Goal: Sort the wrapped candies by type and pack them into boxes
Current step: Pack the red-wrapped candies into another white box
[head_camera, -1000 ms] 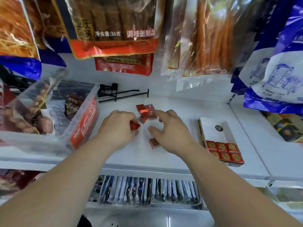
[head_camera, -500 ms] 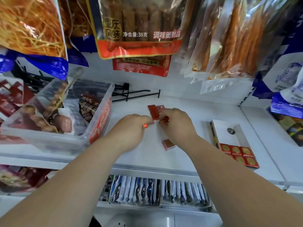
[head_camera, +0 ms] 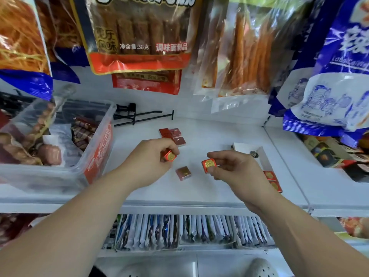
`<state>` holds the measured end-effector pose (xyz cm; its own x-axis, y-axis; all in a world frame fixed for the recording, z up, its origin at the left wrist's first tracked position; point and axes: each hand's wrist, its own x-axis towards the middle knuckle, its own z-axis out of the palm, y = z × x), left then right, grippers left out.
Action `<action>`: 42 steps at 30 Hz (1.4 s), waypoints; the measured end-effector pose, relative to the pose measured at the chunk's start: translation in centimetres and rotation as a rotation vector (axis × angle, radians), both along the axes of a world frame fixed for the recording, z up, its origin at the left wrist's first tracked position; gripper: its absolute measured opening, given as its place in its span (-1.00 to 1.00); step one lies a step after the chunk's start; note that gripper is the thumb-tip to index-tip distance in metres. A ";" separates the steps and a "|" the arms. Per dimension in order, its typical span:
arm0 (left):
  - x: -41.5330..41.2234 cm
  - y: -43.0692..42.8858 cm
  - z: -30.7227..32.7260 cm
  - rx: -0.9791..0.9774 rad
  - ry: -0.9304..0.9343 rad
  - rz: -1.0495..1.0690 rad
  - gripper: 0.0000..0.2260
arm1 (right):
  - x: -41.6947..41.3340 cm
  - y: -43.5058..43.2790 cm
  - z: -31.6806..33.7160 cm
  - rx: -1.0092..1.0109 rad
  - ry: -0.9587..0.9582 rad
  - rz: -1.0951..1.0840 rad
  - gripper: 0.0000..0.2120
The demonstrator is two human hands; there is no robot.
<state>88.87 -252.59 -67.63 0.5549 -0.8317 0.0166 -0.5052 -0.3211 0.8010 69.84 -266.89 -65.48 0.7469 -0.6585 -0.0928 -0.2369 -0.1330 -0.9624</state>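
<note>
While our left hand (head_camera: 151, 158) pinches a square red foil-wrapped candy with a gold seal (head_camera: 169, 156) and our right hand (head_camera: 235, 170) pinches its twin candy (head_camera: 209, 165) above the white shelf (head_camera: 215, 134), we should keep both seals up. Let's seat them flush against the packed row (head_camera: 271, 176) in the open white cardboard box (head_camera: 263, 162) beside our right hand.

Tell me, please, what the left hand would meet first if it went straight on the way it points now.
Most likely the small cluster of dark red candies just beyond the left hand, which holds a gold-sealed candy; depth is hard to judge.
</note>
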 end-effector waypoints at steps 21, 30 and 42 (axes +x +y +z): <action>-5.7 -5.2 -0.8 0.032 -0.234 -0.231 -0.68 | -4.3 -4.6 -0.2 -0.499 0.217 0.093 -0.72; -6.7 -7.2 -1.7 0.065 -0.462 -0.284 -0.62 | -5.1 -5.4 -0.8 -0.804 0.332 0.119 -0.75; -4.6 -5.7 -1.3 0.154 -0.451 -0.316 -0.47 | -3.5 -3.2 -2.3 -0.841 0.267 0.127 -0.68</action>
<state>84.23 -258.25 -68.88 0.2450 -0.9677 0.0597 -0.8766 -0.1948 0.4400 66.33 -270.08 -67.82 0.8415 -0.5008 0.2026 -0.3745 -0.8111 -0.4494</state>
